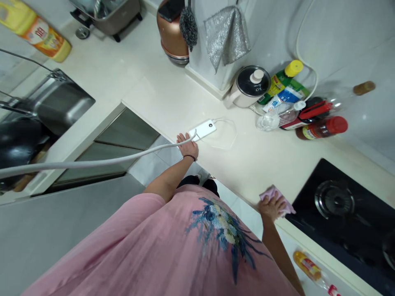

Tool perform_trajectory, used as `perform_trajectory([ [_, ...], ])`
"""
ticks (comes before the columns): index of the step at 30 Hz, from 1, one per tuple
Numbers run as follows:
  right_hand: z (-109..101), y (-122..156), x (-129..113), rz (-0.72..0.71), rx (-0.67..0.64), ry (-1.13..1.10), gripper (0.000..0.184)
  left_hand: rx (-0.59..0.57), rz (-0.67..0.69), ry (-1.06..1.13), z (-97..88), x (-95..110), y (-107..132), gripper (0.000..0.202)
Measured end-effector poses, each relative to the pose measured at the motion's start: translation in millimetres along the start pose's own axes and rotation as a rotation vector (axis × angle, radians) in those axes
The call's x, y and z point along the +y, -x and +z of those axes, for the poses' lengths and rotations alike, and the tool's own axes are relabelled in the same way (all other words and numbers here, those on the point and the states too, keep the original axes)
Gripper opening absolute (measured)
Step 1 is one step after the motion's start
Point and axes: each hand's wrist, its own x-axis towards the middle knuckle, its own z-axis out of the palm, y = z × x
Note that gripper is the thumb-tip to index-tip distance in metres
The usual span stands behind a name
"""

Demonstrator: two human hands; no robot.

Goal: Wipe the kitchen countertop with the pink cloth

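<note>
My left hand [187,147] lies on the counter edge, palm down with its fingers apart. Just beyond its fingertips is a white power bank [206,129] with a small dark round display. A thick white cable [123,159] passes over that hand to the power bank's near end, and a thin white cord [236,133] loops on the counter from its far end. To the right, my right hand [271,207] presses a pink cloth [275,193] onto the counter near the front edge, beside the black gas stove [364,234].
Along the wall stand a lidded electric pot [248,86], a soy sauce bottle [304,115] and a red-capped jar [321,128]. A silver cloth [226,35] hangs behind. The sink [66,102] and a yellow detergent bottle [40,35] are left. An oil-coloured bottle [308,266] lies low right.
</note>
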Motion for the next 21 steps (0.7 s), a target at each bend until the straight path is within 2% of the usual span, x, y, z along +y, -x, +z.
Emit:
perform_trajectory([
  [2,-3,-3,11,0.109,0.055,-0.029,0.073,-0.006,-0.005,0.002,-0.4,0,0,0.075],
  [3,-2,-4,7,0.159,0.077,-0.038,0.073,-0.013,-0.009,0.003,-0.8,1,0,0.075],
  [4,0,-4,-3,0.199,0.092,-0.039,0.073,-0.022,-0.013,0.005,-1.4,1,0,0.076],
  [6,6,0,-38,0.205,0.104,-0.023,0.073,-0.039,-0.020,0.010,-2.9,2,0,0.077],
  [7,10,4,-61,0.161,0.098,-0.011,0.072,-0.044,-0.021,0.013,-3.6,2,0,0.077],
  [9,18,17,-112,-0.021,0.067,0.015,0.071,-0.043,-0.020,0.017,-4.7,3,1,0.077],
  [12,27,41,-185,-0.300,-0.090,0.041,0.071,-0.030,-0.019,0.010,-4.8,3,2,0.077],
  [15,31,61,-232,-0.560,-0.208,0.024,0.070,-0.024,-0.019,-0.004,-4.4,2,1,0.076],
  [18,29,65,-239,-0.699,-0.239,0.026,0.066,-0.030,-0.017,-0.012,-4.5,2,1,0.077],
  [21,23,53,-203,-0.683,-0.235,0.061,0.062,-0.030,-0.018,-0.019,-4.6,2,1,0.076],
])
